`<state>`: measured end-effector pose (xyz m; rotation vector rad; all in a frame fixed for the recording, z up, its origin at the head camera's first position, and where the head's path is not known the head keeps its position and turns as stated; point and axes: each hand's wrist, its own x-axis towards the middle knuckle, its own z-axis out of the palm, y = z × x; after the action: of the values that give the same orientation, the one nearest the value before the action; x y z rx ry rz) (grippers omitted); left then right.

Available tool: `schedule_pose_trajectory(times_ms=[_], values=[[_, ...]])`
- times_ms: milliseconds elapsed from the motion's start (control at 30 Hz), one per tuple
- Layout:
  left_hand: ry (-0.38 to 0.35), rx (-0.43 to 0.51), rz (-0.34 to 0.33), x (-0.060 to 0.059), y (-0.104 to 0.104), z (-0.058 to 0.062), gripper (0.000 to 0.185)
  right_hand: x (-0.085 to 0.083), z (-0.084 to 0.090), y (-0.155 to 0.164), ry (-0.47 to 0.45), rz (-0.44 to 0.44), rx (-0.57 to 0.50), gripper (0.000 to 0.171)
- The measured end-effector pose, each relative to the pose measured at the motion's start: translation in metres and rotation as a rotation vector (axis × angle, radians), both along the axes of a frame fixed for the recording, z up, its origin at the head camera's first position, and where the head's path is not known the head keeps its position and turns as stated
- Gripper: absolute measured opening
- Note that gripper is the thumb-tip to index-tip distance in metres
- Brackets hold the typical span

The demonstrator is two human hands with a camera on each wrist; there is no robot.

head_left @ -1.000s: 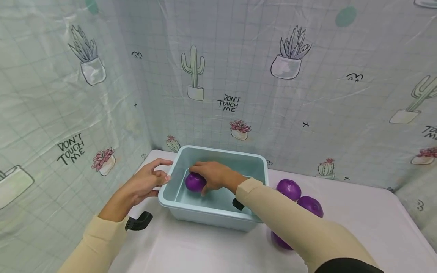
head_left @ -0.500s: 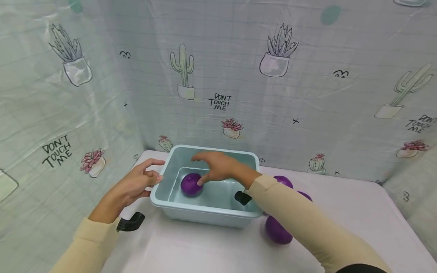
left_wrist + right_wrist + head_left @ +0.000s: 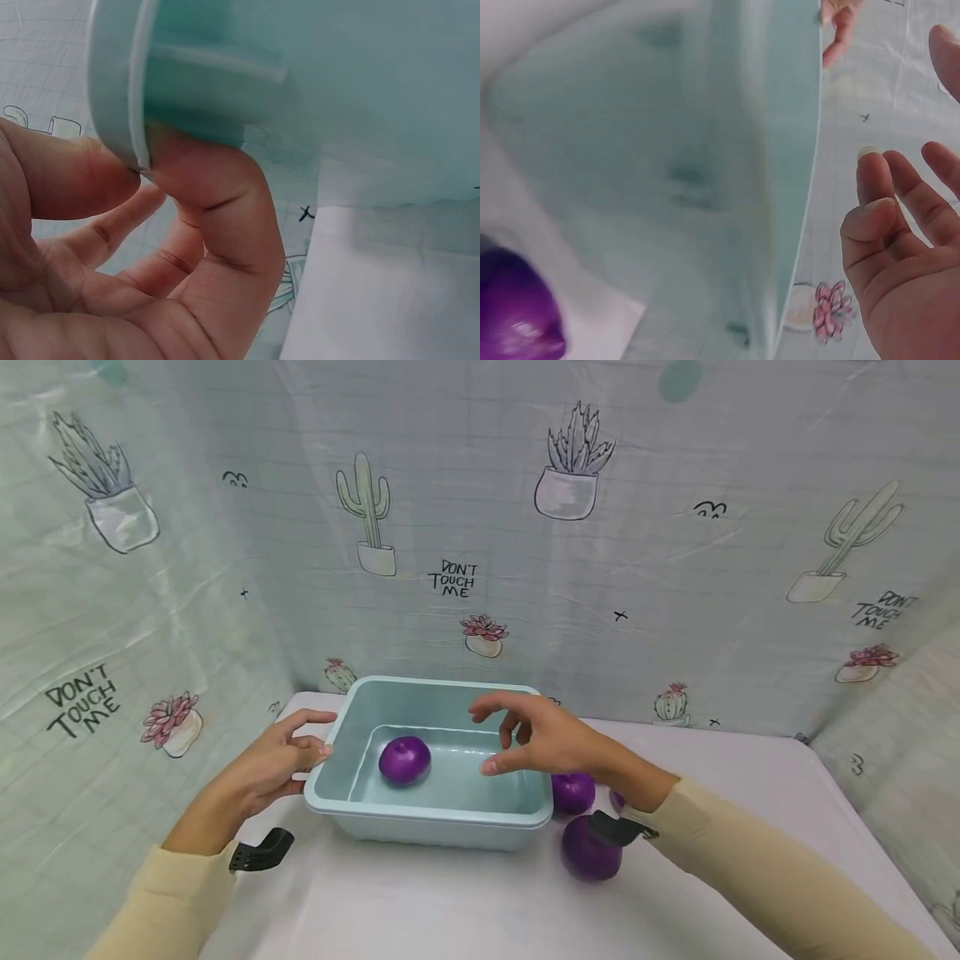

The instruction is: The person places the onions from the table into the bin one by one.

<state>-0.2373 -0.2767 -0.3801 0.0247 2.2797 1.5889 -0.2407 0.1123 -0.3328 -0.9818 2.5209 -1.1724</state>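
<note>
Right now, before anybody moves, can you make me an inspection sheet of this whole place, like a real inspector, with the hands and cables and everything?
Surface: white table, under the bin.
Job's things: pale blue bin with one purple round thing inside; three more purple round things outside, on its right, one mostly hidden.
Clutter: nothing seen.
Hands: left hand pinches the bin's rim; right hand appears above the bin's right end, fingers bent, holding nothing.
Cables: nothing seen.
Surroundings: hanging sheet printed with potted plants and "DON'T TOUCH ME".
</note>
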Motion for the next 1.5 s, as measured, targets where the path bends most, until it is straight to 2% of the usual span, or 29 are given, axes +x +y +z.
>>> schedule_pose_trajectory(times_ms=[200,433,600,700,933,1133,1267,1500], values=[[0.007,-0.006,-0.001,0.002,-0.005,-0.003,0.069,0.019,-0.012,0.029,-0.034,0.0,-0.082,0.063],[0.026,-0.013,-0.001,0.003,-0.007,-0.001,0.069,0.043,-0.042,0.066,-0.078,-0.128,-0.167,0.062],[0.035,-0.02,-0.006,0.003,-0.009,0.0,0.07,0.065,-0.064,0.089,0.006,-0.245,-0.176,0.06],[0.044,-0.033,-0.004,0.003,-0.01,0.0,0.07,0.076,-0.074,0.098,0.049,-0.316,-0.141,0.058],[0.05,-0.049,-0.006,0.004,-0.008,-0.003,0.069,0.089,-0.105,0.114,0.03,-0.421,0.019,0.072],[0.047,-0.046,-0.005,0.004,-0.008,-0.002,0.07,0.086,-0.135,0.116,0.081,-0.397,0.097,0.09],[0.036,-0.034,-0.015,0.003,-0.005,-0.002,0.069,0.087,-0.149,0.115,0.123,-0.391,0.138,0.098],[0.03,-0.023,-0.019,0.002,0.001,-0.002,0.068,0.09,-0.162,0.115,0.154,-0.395,0.154,0.094]])
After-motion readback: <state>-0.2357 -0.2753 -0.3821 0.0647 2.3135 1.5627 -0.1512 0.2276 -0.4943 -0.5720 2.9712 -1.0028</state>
